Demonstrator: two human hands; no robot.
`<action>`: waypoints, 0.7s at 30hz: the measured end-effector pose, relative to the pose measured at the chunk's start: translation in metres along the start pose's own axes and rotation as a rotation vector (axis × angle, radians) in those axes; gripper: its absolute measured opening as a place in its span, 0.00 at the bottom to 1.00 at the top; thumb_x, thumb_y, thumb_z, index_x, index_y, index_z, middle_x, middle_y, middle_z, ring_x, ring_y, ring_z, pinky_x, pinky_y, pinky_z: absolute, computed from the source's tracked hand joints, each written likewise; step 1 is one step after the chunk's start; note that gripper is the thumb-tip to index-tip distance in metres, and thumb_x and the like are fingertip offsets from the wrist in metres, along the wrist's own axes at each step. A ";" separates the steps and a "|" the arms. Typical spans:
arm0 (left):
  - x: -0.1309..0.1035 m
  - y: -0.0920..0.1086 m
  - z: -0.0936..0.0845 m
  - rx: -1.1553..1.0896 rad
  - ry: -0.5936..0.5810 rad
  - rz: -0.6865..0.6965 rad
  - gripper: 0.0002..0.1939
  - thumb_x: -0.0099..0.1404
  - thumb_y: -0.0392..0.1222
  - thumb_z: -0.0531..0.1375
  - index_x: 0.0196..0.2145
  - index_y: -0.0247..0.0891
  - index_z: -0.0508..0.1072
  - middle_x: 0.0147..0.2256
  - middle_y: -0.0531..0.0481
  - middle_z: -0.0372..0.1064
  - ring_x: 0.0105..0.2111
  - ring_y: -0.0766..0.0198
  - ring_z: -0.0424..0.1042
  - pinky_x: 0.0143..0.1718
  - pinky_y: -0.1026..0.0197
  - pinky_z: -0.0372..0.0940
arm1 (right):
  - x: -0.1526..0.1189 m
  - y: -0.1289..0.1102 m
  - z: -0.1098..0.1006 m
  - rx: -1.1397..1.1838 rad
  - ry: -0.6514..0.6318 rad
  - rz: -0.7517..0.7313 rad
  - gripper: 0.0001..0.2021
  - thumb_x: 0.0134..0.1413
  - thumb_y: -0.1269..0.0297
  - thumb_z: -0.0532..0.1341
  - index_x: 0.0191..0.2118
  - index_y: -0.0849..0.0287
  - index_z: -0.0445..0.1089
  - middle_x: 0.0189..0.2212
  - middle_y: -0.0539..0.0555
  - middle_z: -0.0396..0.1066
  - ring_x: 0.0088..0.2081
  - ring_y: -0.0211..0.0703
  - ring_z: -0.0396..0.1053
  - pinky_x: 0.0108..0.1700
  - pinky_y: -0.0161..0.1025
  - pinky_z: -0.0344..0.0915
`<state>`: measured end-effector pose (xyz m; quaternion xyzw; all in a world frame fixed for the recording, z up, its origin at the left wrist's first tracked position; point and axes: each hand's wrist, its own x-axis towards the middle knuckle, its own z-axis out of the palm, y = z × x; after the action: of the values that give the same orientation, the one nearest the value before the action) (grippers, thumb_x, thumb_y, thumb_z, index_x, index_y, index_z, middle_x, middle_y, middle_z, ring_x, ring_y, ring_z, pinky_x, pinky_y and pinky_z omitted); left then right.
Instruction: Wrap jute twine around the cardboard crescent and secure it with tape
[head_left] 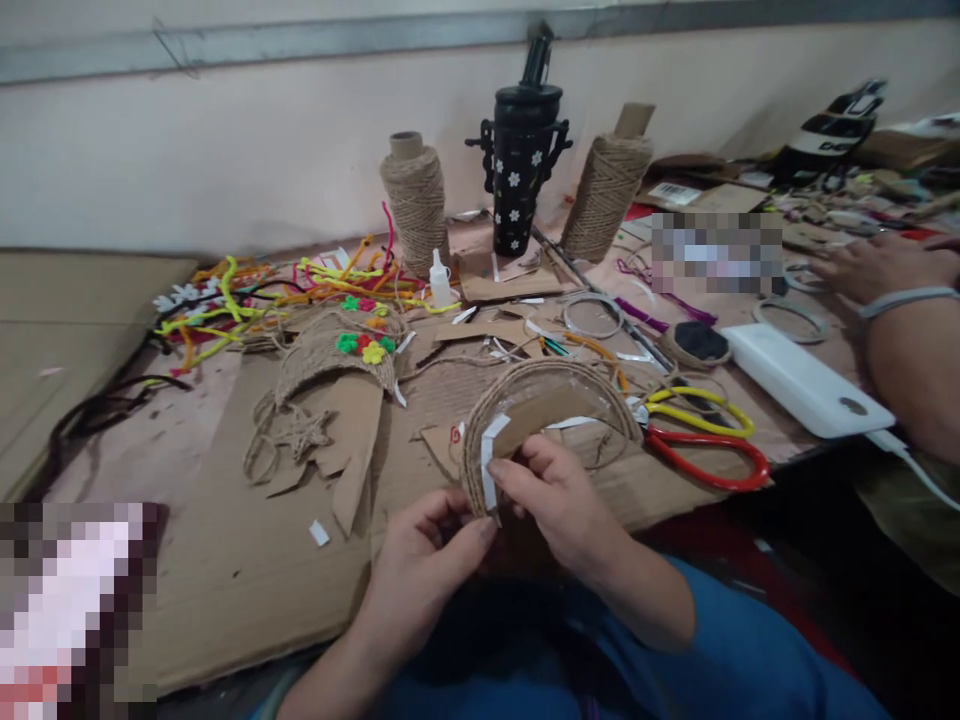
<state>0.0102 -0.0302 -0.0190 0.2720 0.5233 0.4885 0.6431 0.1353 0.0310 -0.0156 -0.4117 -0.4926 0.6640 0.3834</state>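
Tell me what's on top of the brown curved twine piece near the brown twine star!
Small red, green, yellow and orange flowers sit on the curved twine piece. Whatever they cover can't be seen.

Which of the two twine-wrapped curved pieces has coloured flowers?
The left piece, behind the twine star; the right piece, held by left hand and right hand, shows none.

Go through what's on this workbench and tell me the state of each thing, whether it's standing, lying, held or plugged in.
Twine arch: held by the left hand and right hand
Scissors: lying down, blades hidden
Small bottle: upright
Left spool: standing
Right spool: standing, leaning in view
Tumbler: standing
Power bank: lying, cable plugged in
Twine star: lying down
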 end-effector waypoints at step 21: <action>-0.002 0.002 -0.002 0.022 0.004 -0.005 0.06 0.53 0.40 0.66 0.25 0.35 0.76 0.21 0.51 0.74 0.20 0.71 0.70 0.22 0.72 0.64 | 0.002 -0.001 -0.002 -0.052 -0.033 -0.050 0.12 0.48 0.60 0.59 0.20 0.58 0.60 0.13 0.43 0.58 0.17 0.31 0.55 0.20 0.31 0.54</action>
<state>0.0079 -0.0316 -0.0168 0.2769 0.5307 0.4815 0.6402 0.1360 0.0337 -0.0153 -0.3982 -0.5260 0.6479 0.3808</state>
